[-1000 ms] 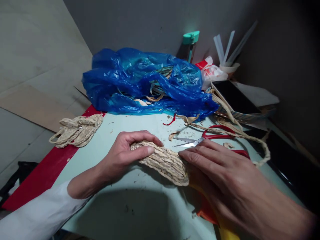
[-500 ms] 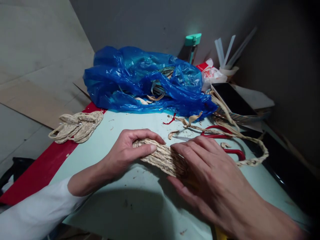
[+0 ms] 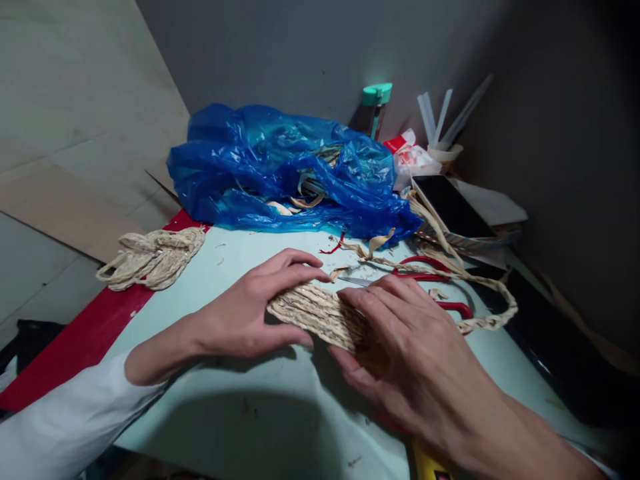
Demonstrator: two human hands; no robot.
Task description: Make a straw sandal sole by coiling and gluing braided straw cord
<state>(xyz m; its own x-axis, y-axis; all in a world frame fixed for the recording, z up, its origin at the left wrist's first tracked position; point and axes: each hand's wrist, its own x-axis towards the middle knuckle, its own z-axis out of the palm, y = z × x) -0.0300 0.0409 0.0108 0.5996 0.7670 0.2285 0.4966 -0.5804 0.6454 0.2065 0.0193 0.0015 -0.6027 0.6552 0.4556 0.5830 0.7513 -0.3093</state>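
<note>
A flat oval piece of braided straw (image 3: 316, 315) lies on the pale green table top (image 3: 260, 407). My left hand (image 3: 253, 310) grips its left end, thumb below and fingers over the top edge. My right hand (image 3: 405, 350) lies over its right end, fingers on top and thumb at the near edge. A loose braided straw cord (image 3: 480, 293) runs from the piece out to the right.
Red-handled scissors (image 3: 425, 280) lie just behind my hands. A blue plastic bag (image 3: 280, 170) with straw strips fills the back of the table. Another braided bundle (image 3: 150, 257) sits at the left on the red edge. A dark phone (image 3: 450, 203) and a cup of sticks (image 3: 443, 137) stand at the back right.
My right hand slid left over the straw piece and now covers its right end. My left hand shifted its hold, fingers reaching further over the top edge and thumb moving beneath.
</note>
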